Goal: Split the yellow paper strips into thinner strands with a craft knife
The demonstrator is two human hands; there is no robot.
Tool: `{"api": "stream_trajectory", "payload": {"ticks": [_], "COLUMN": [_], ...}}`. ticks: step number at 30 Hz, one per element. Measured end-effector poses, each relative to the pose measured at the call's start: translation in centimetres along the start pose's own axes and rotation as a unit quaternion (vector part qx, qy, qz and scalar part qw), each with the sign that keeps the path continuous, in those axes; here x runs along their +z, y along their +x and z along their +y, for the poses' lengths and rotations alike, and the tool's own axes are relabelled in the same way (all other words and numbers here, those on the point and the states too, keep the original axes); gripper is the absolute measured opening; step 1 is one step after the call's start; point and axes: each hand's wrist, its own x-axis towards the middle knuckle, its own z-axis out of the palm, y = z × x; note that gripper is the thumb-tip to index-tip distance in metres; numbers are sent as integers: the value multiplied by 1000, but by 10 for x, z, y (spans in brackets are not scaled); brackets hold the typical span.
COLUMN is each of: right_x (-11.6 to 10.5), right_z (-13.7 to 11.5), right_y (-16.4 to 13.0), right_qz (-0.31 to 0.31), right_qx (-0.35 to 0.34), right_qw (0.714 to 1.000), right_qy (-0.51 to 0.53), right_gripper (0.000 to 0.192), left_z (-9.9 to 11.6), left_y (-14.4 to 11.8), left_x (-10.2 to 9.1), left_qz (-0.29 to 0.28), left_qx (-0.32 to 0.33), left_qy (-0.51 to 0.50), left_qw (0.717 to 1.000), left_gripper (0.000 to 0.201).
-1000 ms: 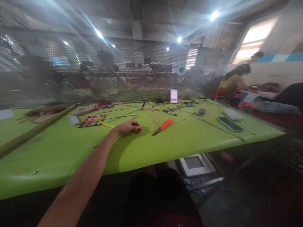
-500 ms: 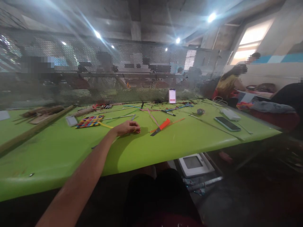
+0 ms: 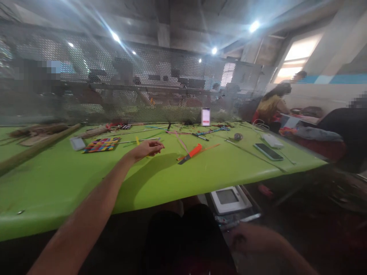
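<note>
My left hand (image 3: 149,148) is raised a little above the green table (image 3: 160,187), its fingers curled in a pinch. A thin yellow strip (image 3: 137,140) shows behind and below it, seemingly held between the fingers. To the right of this hand lies a cutter knife (image 3: 196,150) with an orange handle, over thin orange and pink strips. On the left is a woven multicoloured checkered piece (image 3: 101,145). My right hand (image 3: 249,237) is low at the right, below the table edge and near my lap; motion blurs its fingers.
A phone (image 3: 205,116) stands upright at the back, beside a black pen (image 3: 200,136). Another phone (image 3: 268,152) and a white box (image 3: 272,140) lie at right. A long pole (image 3: 43,145) crosses the left side. A person (image 3: 272,101) sits at far right.
My left hand has lifted slightly off the table, and the yellow strip has come up with it. My right hand has come into view at the lower right. The view has shifted slightly.
</note>
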Motion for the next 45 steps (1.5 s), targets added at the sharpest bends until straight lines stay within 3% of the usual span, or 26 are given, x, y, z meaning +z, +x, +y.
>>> {"api": "stream_trajectory", "payload": {"ticks": [2, 5, 7, 8, 9, 12, 14, 17, 21, 24, 25, 27, 29, 32, 35, 40, 45], "right_x": [-32, -93, -128, -142, -152, -167, -169, -173, -187, -182, -175, -154, -130, -103, -91, -87, -85], "right_z": [-15, -45, -58, -61, -63, -58, -52, -46, -55, -84, -97, -124, -149, -172, -178, -178, -179], "right_y": [5, 45, 89, 113, 136, 187, 204, 209, 193, 166, 155, 132, 113, 99, 97, 93, 89], "right_qz": [-3, 162, 297, 331, 340, 327, 320, 340, 434, 524, 548, 523, 491, 519, 562, 599, 607], "right_qx": [-93, -178, -146, -119, -112, -124, -134, -143, -135, -170, -236, -380, -426, -422, -415, -376, -355], "right_qw": [995, 970, 930, 900, 890, 878, 871, 858, 828, 796, 781, 761, 759, 739, 703, 685, 684], "right_qy": [35, -25, -159, -255, -283, -328, -346, -357, -328, -253, -184, -59, -29, -84, -131, -176, -194], "right_gripper": [17, 22, 29, 36, 43, 43, 35, 27, 24, 20, 18, 15, 16, 28, 33, 31, 32], "left_z": [0, 1, 4, 6, 9, 18, 27, 48, 84, 107, 113, 121, 124, 123, 120, 120, 122], "left_y": [0, -2, -4, -5, -7, -9, -12, -25, -61, -94, -103, -119, -132, -148, -161, -171, -168], "left_x": [-1, -2, -3, -3, -3, -1, 0, 5, 23, 53, 66, 93, 117, 144, 158, 168, 174], "left_qz": [9, 20, 24, 27, 32, 53, 74, 135, 241, 281, 279, 257, 239, 230, 220, 185, 203], "left_qx": [-1, 0, 5, 9, 14, 34, 49, 75, 114, 136, 140, 147, 142, 119, 107, 105, 106], "left_qy": [-10, -16, -12, -8, -3, 13, 26, 46, 66, 16, -29, -105, -160, -207, -221, -244, -267], "left_qw": [1000, 1000, 1000, 1000, 999, 998, 996, 987, 961, 950, 950, 949, 947, 943, 944, 946, 936], "left_gripper": [31, 30, 29, 29, 30, 31, 29, 23, 12, 14, 13, 10, 10, 13, 17, 17, 15]}}
